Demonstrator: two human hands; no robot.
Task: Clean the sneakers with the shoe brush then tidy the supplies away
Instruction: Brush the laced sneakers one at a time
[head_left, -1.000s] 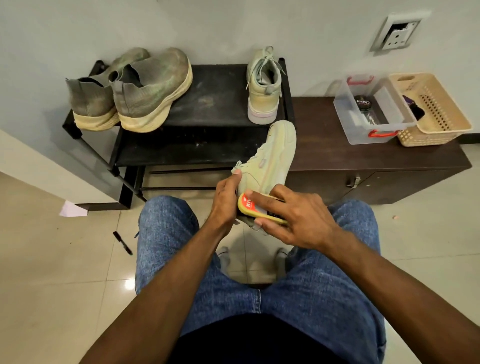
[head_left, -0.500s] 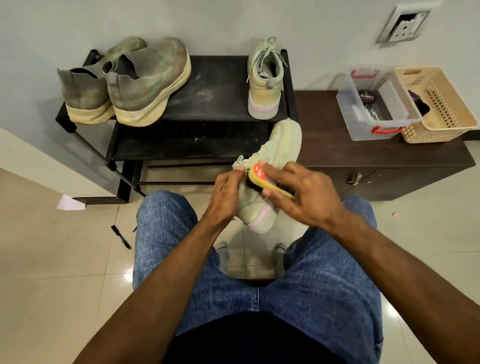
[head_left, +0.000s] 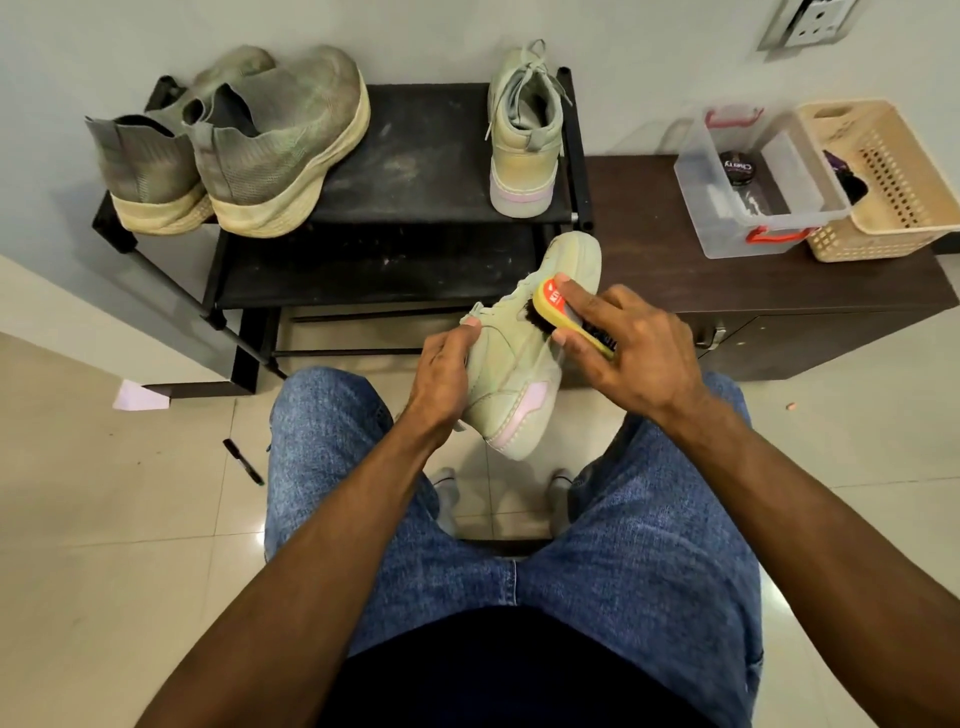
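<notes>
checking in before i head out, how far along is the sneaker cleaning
Done: nothing clearly finished. In hand: left hand holds a pale sneaker while right hand scrubs it with the shoe brush. Left: its mate and the grey pair on the rack, then stowing supplies in the clear box.

Matt, seemingly suede sneaker (head_left: 524, 374); glossy tiled floor (head_left: 104, 519); clear plastic box (head_left: 727, 228).

Open air lies between the knees and shoe rack (head_left: 395, 270); the cabinet (head_left: 779, 291) blocks rightward.
</notes>
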